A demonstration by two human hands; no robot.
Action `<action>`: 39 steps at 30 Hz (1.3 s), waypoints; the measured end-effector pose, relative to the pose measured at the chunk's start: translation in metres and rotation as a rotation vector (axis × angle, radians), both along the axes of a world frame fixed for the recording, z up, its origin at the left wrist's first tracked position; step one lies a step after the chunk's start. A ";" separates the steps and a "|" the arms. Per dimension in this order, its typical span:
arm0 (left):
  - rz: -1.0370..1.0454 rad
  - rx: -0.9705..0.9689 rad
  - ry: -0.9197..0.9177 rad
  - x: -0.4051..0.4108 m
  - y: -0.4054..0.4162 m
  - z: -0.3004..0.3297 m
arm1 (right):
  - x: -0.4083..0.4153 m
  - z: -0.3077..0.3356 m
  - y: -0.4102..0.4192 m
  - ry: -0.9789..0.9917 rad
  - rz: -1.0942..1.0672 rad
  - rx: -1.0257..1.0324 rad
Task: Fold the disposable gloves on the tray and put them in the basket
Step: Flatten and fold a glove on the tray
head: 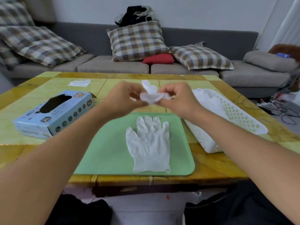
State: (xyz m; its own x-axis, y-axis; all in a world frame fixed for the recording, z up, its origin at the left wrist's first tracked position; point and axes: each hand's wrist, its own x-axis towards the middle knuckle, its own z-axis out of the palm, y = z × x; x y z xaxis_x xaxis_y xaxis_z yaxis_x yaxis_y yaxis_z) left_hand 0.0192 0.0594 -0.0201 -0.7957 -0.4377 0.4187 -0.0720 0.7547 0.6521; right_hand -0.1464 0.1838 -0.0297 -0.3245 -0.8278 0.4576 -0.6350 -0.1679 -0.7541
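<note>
A white disposable glove [150, 145] lies flat on the green tray [105, 153], fingers pointing away from me. Above the tray's far edge, a second white glove [151, 95] is bunched up in the air between both hands. My left hand [123, 98] pinches its left side and my right hand [177, 99] pinches its right side. Part of that glove sticks up behind the fingers. The white perforated basket [235, 117] stands to the right of the tray, with something white inside it.
A blue glove box [53, 114] marked XL lies on the table at the left. A white tissue [79, 83] sits at the far left of the yellow-green table [48, 143]. A grey sofa with checked cushions runs behind.
</note>
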 end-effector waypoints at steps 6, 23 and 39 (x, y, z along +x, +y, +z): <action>-0.159 -0.104 -0.536 0.017 0.007 -0.064 | 0.013 -0.049 0.021 0.404 0.259 0.539; -0.278 0.042 -0.721 0.026 -0.003 -0.023 | 0.019 -0.036 0.032 0.338 0.524 0.907; -0.020 0.083 -0.732 0.001 -0.034 -0.069 | 0.028 -0.057 -0.034 0.276 0.101 0.717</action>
State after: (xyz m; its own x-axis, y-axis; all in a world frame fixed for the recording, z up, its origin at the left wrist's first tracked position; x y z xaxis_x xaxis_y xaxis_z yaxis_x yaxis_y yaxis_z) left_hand 0.0203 0.0256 -0.0893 -0.8669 -0.4272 -0.2568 -0.4975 0.7107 0.4974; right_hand -0.1185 0.1498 -0.0871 -0.1832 -0.9719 -0.1479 -0.8234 0.2339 -0.5170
